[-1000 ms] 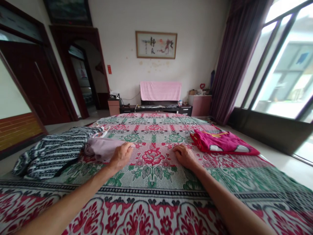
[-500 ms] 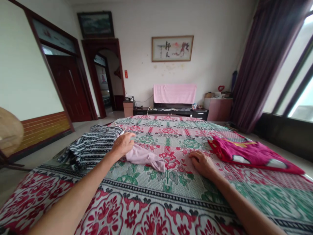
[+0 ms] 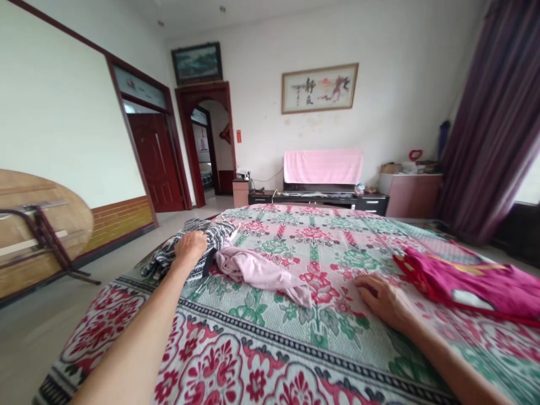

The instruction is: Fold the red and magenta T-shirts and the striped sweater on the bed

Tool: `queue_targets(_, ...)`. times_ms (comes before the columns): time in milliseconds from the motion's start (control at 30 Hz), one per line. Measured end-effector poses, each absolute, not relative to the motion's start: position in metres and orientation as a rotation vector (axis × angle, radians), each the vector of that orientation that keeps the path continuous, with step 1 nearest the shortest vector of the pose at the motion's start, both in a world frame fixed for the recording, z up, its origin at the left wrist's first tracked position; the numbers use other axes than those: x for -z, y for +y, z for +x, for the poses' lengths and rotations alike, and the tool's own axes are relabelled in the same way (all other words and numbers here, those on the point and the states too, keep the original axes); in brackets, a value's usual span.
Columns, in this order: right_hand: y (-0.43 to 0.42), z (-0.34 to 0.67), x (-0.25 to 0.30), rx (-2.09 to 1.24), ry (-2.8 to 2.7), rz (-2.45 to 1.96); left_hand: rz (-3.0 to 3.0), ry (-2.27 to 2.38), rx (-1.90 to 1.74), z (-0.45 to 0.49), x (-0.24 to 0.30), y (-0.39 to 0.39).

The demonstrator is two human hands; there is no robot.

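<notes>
My left hand (image 3: 190,246) reaches far to the left and closes over a black-and-white striped garment (image 3: 169,259) at the bed's left edge. Beside it a pale pink garment (image 3: 264,273) lies crumpled on the floral bedspread (image 3: 270,349). My right hand (image 3: 383,301) rests on the bedspread with its fingers curled loosely, holding nothing. A folded magenta garment (image 3: 472,284) lies to its right.
A folded round wooden table (image 3: 37,225) leans at the left wall. Dark doors (image 3: 156,163) stand behind it. At the far wall are a low TV stand (image 3: 316,197) draped with a pink cloth, a pink cabinet (image 3: 411,194) and dark curtains (image 3: 493,124).
My left hand left the pale pink garment and moved left onto the striped one. The view swung left, bringing the round table into sight. My right hand stayed on the bedspread.
</notes>
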State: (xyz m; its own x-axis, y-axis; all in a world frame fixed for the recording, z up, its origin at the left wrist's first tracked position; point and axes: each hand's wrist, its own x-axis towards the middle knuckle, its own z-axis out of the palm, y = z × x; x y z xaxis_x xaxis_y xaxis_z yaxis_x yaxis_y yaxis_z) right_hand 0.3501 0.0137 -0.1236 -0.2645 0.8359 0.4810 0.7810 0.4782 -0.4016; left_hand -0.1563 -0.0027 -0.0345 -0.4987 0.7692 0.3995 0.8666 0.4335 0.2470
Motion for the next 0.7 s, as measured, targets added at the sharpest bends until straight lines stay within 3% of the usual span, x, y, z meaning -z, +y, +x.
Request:
queue_targets(200, 0.015, 0.348, 0.124, -0.094, -2.067, -1.357, -1.262, -2.319, 1.067, -0.119, 0.014, -0.004)
queue_targets(333, 0.014, 0.350, 0.125, -0.098, -2.000, -1.416, -1.982, -1.933, 1.540, -0.036, 0.005, -0.022)
queue_targets(400, 0.013, 0.353, 0.125, -0.139, -1.965, -1.440, -2.693, -1.678, 1.500, 0.003, 0.005, -0.038)
queue_targets(467, 0.012, 0.356, 0.124, -0.180, -1.932, -1.455, -3.318, -1.444, 1.225, 0.026, 0.005, -0.050)
queue_targets(533, 0.011, 0.358, 0.123, -0.212, -1.907, -1.451, -3.584, -1.373, 1.062, 0.029, 0.004, -0.055)
queue_targets(600, 0.009, 0.357, 0.120, -0.236, -1.887, -1.436, -3.375, -1.540, 1.203, 0.016, 0.004, -0.048)
queue_targets(700, 0.004, 0.348, 0.114, -0.318, -1.864, -1.403, -2.614, -1.833, 1.315, -0.022, 0.008, -0.026)
